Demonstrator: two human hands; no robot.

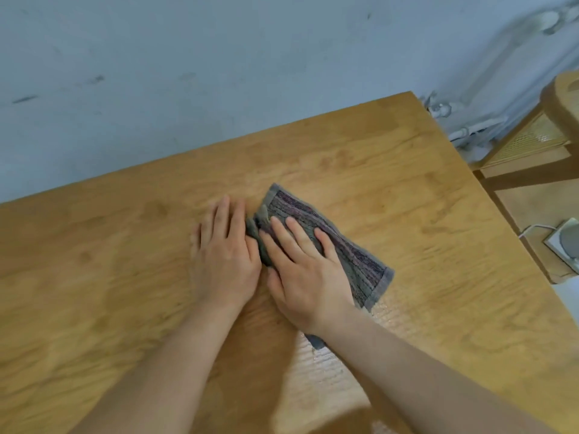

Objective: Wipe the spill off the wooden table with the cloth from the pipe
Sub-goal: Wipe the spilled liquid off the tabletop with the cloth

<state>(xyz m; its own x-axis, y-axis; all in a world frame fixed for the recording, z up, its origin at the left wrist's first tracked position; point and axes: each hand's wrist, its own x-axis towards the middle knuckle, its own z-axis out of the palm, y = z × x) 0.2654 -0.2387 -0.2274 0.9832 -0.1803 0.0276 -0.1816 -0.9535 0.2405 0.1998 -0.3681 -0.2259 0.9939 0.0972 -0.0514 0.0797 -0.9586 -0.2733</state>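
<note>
WHILE WIPING: PROGRESS AND CLOTH ORIENTATION

While reading this stage, treat the fetch step as done: find the cloth (360,261) off the pipe (476,128) at upper right and lying flat on the wooden surface (125,245) at centre frame. Note the right hand (300,267) spread open, with palm and straight fingers pressing down on the cloth's left part. Note the left hand (224,245) likewise open and flat on bare wood just left of it, with the thumb side against the cloth's bunched edge, gripping nothing.

Judge the wipe as under way, not finished: look for a pale wet sheen (324,369) on the wood just below the cloth, at lower centre of the frame. Expect further passes toward the bottom of the frame. Cannot confirm through the blur whether the wood above and left of the cloth is dry.

Read the long axis as running diagonally from upper left to lower right, parallel to the woven stripes. Take the far corner as pointing up-left and the hemmed short end as facing lower right. Allow for the near edge, largely hidden under the right hand.
</note>
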